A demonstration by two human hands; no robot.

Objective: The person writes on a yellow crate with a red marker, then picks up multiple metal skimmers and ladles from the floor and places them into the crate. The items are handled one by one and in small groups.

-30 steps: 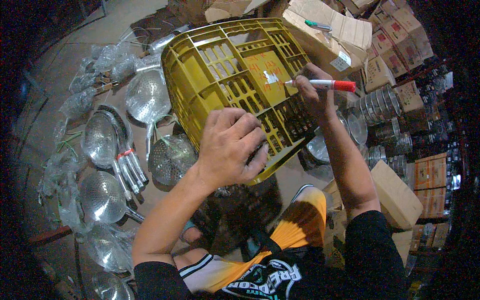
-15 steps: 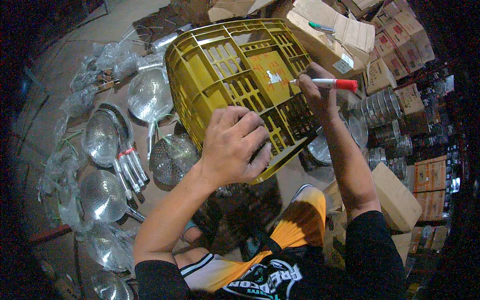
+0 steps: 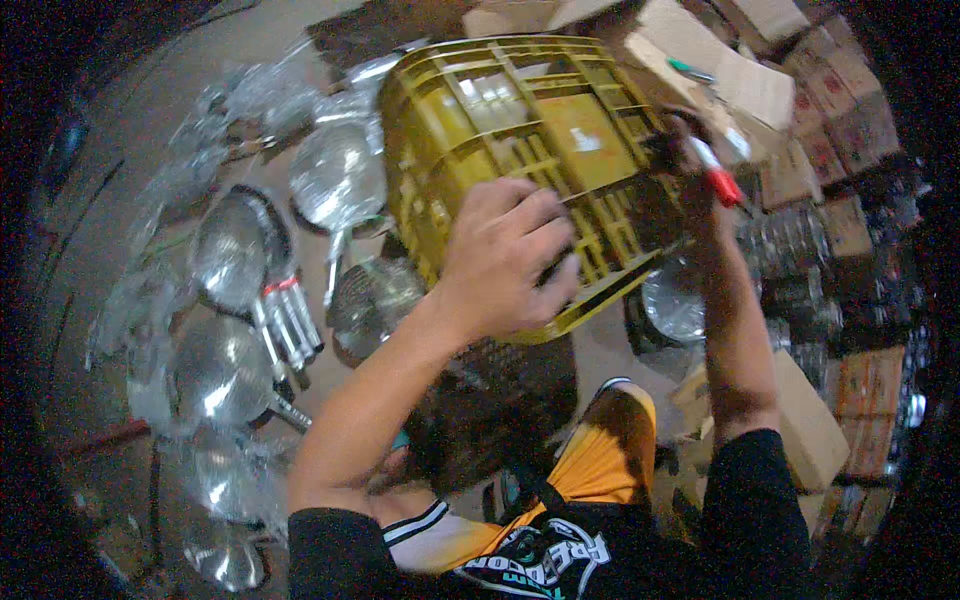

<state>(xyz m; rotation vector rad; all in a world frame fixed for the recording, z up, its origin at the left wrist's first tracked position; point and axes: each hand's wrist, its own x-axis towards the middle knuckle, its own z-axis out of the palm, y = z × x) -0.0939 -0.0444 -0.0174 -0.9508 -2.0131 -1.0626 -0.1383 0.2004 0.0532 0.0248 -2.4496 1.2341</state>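
A yellow plastic crate with slotted walls is tilted up in front of me, a flat panel with a white patch facing me. My left hand is closed over its near edge, the fingertips partly hidden behind the knuckles. At the crate's right edge is my right hand, smeared by motion. From it sticks out a white marker with a red end, pointing down and right. Whether the right fingers also grip the crate I cannot tell.
Perforated metal strainers with handles, some in clear plastic, lie on the floor at left. Stacked metal bowls or sieves stand at right. An opened cardboard box with a green pen sits at the far right, near more cartons.
The view has shifted, so most things appear further right. My right hand has moved to the crate's right edge, and the marker has swung from level to pointing downward. My left hand keeps its grip.
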